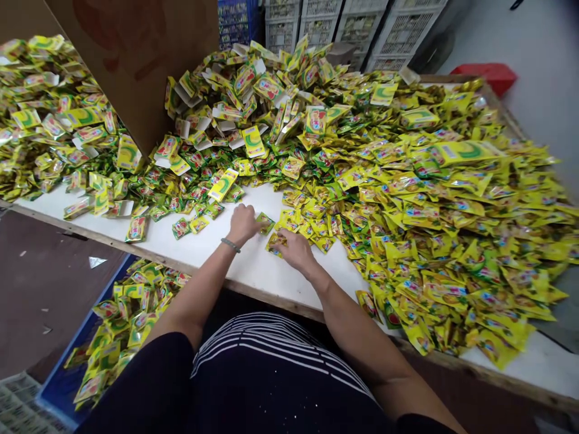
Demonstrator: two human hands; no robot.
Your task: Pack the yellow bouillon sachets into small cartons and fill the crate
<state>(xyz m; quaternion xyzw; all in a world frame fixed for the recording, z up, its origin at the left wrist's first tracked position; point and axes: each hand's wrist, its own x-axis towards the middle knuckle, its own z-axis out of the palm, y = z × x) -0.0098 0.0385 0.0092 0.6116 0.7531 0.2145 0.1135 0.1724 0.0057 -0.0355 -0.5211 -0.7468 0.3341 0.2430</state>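
Head view — right hand (pixel 293 248) pinches a yellow packet (pixel 272 241); left hand (pixel 244 223) by a green packet (pixel 266 223) — grip unclear.

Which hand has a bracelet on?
The left hand: a greenish bracelet circles its wrist, while the right hand has a bare wrist.

One head-worn camera views the scene from above the person's shirt (pixel 275 380), facing forward and down. The left hand (pixel 245 224) and right hand (pixel 296 250) lie near the middle of the view. The wide view spans the table (pixel 260 271) from left to right, the floor (pixel 40 259) at near left, and crates (pixel 312 27) at the far side.
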